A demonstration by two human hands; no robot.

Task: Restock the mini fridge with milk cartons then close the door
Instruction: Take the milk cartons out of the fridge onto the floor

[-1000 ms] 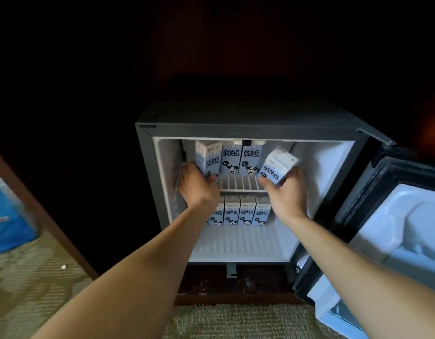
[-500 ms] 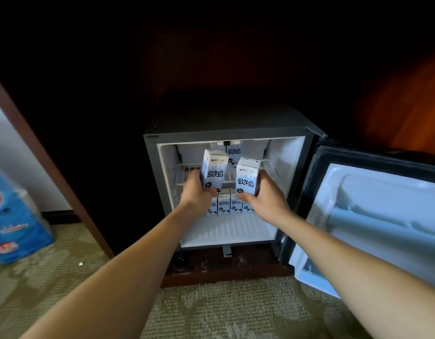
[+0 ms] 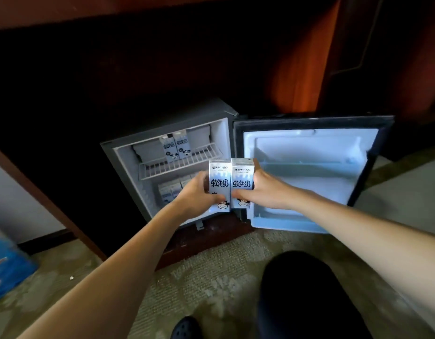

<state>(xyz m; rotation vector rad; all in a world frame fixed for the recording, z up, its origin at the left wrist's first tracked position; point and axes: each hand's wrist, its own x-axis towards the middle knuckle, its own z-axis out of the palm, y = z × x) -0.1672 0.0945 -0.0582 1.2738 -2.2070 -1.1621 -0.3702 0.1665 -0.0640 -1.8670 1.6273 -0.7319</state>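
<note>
The grey mini fridge [image 3: 128, 172] stands open, its door [image 3: 309, 172] swung fully to the right. My left hand [image 3: 194, 194] grips one white milk carton [image 3: 219, 177] and my right hand [image 3: 265, 189] grips another milk carton [image 3: 242, 177]. I hold both upright and side by side in front of the fridge opening, outside it. Two cartons [image 3: 176, 148] stand at the back of the wire shelf [image 3: 177, 165]. Several more cartons [image 3: 170, 190] sit on the fridge floor below, partly hidden by my left hand.
A blue package [image 3: 6, 263] lies on the carpet at the left by a brown wooden panel [image 3: 52, 211]. My dark knee [image 3: 306, 294] and a shoe [image 3: 184, 329] are low in view. Dark wooden cabinetry surrounds the fridge.
Both hands have pulled back out of the fridge, each with a carton, and brought the two cartons together. The camera has moved back and left, showing the whole door.
</note>
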